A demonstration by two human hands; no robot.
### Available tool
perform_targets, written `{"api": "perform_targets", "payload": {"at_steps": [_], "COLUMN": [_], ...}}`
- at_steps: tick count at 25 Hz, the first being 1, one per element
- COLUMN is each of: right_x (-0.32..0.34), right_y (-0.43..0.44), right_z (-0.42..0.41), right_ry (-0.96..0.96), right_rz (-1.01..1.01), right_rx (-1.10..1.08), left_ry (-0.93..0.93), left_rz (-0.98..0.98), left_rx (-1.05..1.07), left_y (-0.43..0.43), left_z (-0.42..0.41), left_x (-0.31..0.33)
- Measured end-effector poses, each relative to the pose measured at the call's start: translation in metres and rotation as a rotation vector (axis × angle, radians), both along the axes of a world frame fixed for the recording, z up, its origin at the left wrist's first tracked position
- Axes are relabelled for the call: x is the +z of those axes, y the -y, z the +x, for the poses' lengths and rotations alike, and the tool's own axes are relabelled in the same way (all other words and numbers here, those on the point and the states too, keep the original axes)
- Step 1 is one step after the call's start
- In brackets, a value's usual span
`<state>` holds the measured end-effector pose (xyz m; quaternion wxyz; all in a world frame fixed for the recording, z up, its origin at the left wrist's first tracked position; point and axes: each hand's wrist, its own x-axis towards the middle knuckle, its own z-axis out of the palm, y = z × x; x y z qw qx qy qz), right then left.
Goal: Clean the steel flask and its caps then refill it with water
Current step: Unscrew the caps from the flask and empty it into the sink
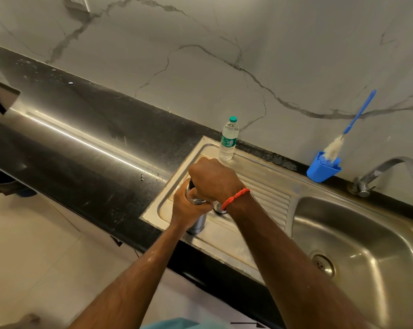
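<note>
Forearms (151, 269) reach up from the lower edge to centre frame, where the left grip (188, 206) wraps the flask (197, 226) standing on the drainboard (262, 184) and the right grip (212, 178) curls closed over its top; a bottle (228, 141) stands just behind.

Flask (197, 225) standing on drainboard (264, 186), water bottle (228, 140) sitting behind it, basin (366, 245) lying right, brush holder (322, 170) and tap (362, 186) sitting behind basin.

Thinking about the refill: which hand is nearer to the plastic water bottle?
Right. The right hand grips the top of the steel flask just in front of the water bottle; the left hand holds the flask's body lower, farther away.
</note>
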<state>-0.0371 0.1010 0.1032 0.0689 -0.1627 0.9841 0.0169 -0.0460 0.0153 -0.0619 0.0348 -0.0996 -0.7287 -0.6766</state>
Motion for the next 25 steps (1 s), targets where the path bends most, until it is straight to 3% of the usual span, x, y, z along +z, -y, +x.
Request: {"api": "perform_targets", "payload": {"at_steps": [10,12,14,17,19,25], "right_x": [-0.016,-0.018,-0.015,-0.012,-0.013,-0.003], "right_y": [-0.007,-0.008,-0.006,-0.003,-0.003,-0.009], "right_z": [-0.003,0.0,0.005,0.002,0.001,0.003], "right_ry": [-0.04,0.045,0.106,-0.032,-0.08,0.04], "right_rz": [-0.022,0.024,0.036,-0.049,0.005,-0.02], "right_rx": [0.217,0.192,0.111,-0.061,-0.112,0.068], "left_ry": [0.059,0.037,0.005,-0.045,-0.044,-0.004], "left_rz": [-0.004,-0.07,-0.016,0.021,0.039,0.053], "left_rx": [0.011,0.017,-0.018,-0.022,-0.027,0.007], "left_y": [-0.006,-0.009,-0.007,-0.003,-0.004,0.001], "left_z": [0.004,0.004,0.004,0.006,0.006,0.002], "left_x": [-0.003,-0.005,-0.006,-0.001,0.001,-0.002]}}
